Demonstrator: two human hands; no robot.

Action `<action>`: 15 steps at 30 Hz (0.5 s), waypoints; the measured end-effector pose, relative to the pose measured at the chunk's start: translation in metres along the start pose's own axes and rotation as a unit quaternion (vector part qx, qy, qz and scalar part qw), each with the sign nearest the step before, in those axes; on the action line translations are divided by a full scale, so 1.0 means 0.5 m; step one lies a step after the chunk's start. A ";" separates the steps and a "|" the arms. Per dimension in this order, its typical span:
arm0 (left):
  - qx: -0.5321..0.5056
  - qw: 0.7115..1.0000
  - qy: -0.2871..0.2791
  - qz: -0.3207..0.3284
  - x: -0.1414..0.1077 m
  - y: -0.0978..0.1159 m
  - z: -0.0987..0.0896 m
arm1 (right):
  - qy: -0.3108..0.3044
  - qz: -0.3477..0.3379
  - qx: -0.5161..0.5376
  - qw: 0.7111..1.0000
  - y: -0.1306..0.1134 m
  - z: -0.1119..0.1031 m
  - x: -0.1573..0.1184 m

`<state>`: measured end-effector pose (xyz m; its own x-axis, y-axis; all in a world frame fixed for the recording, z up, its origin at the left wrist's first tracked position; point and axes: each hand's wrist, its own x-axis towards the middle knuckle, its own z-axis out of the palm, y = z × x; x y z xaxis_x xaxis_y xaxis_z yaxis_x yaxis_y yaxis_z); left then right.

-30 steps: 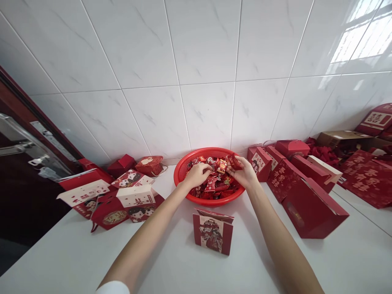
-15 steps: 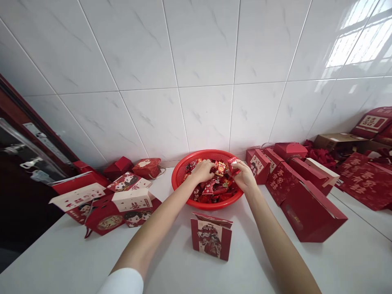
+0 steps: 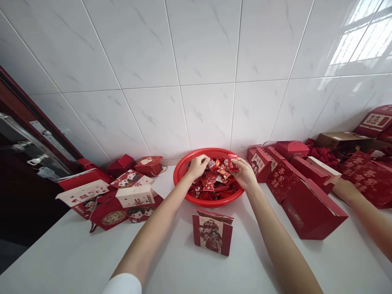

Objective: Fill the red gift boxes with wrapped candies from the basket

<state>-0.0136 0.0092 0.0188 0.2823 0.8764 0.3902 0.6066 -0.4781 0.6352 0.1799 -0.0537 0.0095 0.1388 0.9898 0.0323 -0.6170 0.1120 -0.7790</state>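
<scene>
A red plastic basket (image 3: 178, 176) full of wrapped candies (image 3: 219, 192) stands against the wall. My left hand (image 3: 197, 167) is over its left side, fingers pinched together; what they hold, if anything, is hidden. At the basket's right side my right hand (image 3: 245, 173) grips a red-wrapped candy (image 3: 233, 161) between thumb and fingers. In front of the basket stands a small red gift box (image 3: 212, 234), its top parted, with a printed couple on the front.
Folded red and cream gift boxes (image 3: 134, 200) crowd the left side. More red boxes (image 3: 312, 208) stand in a row at the right. Another person's arm (image 3: 364, 208) reaches in behind them from the right. A cardboard box (image 3: 339, 136) sits near the wall.
My left hand has lifted a little and drawn left, off the candies. The right hand still has its candy. Another person's arm has come in at the right.
</scene>
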 end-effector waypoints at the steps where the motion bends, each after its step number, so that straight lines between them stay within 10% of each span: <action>1: -0.005 1.000 0.001 -0.004 -0.002 -0.002 -0.001 | 0.003 -0.003 -0.001 1.000 0.000 -0.001 0.001; 9: 0.015 0.999 -0.035 0.018 -0.003 0.006 0.005 | 0.028 -0.015 0.001 0.999 0.000 -0.004 0.006; 15: 0.099 0.956 -0.235 0.143 0.012 0.028 0.043 | 0.046 -0.014 0.022 0.999 -0.004 -0.001 0.005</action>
<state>0.0123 0.0092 0.0157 0.7319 0.6632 0.1566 0.5711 -0.7223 0.3900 0.1817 -0.0513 0.0110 0.2265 0.9740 -0.0051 -0.6445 0.1460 -0.7505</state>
